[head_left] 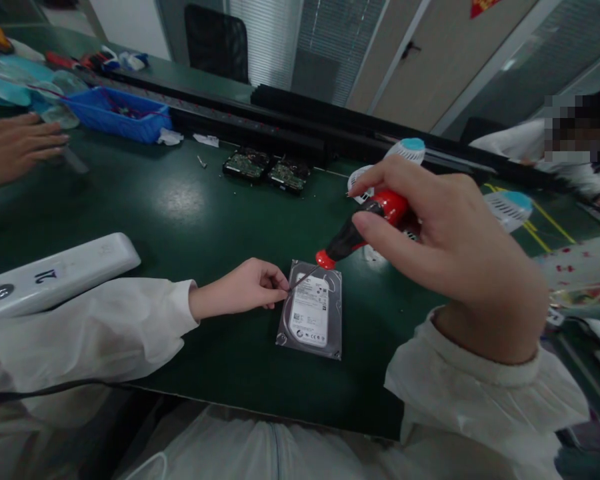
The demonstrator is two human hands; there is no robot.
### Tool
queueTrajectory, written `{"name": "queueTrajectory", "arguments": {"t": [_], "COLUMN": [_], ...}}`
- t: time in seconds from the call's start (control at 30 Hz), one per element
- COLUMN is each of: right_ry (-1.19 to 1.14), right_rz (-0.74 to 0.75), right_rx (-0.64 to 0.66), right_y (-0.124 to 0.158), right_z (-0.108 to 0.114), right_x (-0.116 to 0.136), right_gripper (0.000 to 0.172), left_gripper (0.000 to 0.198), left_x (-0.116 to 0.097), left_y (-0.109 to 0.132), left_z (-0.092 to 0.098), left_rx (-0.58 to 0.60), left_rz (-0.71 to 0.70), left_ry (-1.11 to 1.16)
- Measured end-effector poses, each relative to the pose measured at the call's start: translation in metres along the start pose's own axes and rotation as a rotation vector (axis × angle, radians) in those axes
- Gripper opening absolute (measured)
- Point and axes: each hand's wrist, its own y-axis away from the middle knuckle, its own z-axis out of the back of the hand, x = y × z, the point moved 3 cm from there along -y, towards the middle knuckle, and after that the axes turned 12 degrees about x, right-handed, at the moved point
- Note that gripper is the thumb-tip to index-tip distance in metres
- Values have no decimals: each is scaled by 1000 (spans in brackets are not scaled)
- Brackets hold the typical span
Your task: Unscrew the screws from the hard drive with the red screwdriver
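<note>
A hard drive lies flat on the green table, label side up, just to the right of the fingertips of the left hand and below and to the left of the right hand. The left thumb and fingers are pinched together at the drive's upper left edge, where the tip of a screwdriver meets them; what sits between them is too small to tell. The right hand is wrapped around the screwdriver's handle, thumb along its near side, and the tool slants down across the drive's top corner.

The handle is thick and rounded, glossy red with black grip sections, and ends in a flared red collar above a thin, dark metal shaft. The drive is a grey metal slab with rounded contours pressed into its face and a printed white paper label. Both forearms wear loose, pale cloth sleeves gathered at the wrist. The tabletop is smooth and carries a soft, pale glare.

Farther back, two drives show green circuit boards, and a blue plastic basket stands near another person's outstretched hand.
</note>
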Motion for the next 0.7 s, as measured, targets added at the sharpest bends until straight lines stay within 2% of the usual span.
{"name": "queueTrajectory", "arguments": {"t": [0.13,0.27,0.37,0.5,0.7], "right_ry": [38,-45,-29,8,-42], "right_rz": [-37,52,22,-57,40], "right_rx": [-41,40,24,-22,6], "right_y": [-1,0,0,1,1], "right_z": [0,0,1,1,0], "right_x": [0,3,4,2,3], "right_gripper": [42,29,26,36,34], "left_gripper": [14,16,17,21,22], "left_x": [-1,0,1,2,2], "left_y": [0,0,0,0,2], "left_z": [-1,0,0,1,2], "left_rx": [1,3,8,12,-4], "left_rz": [2,3,6,9,29], "left_ry": [9,12,10,2,-19]}}
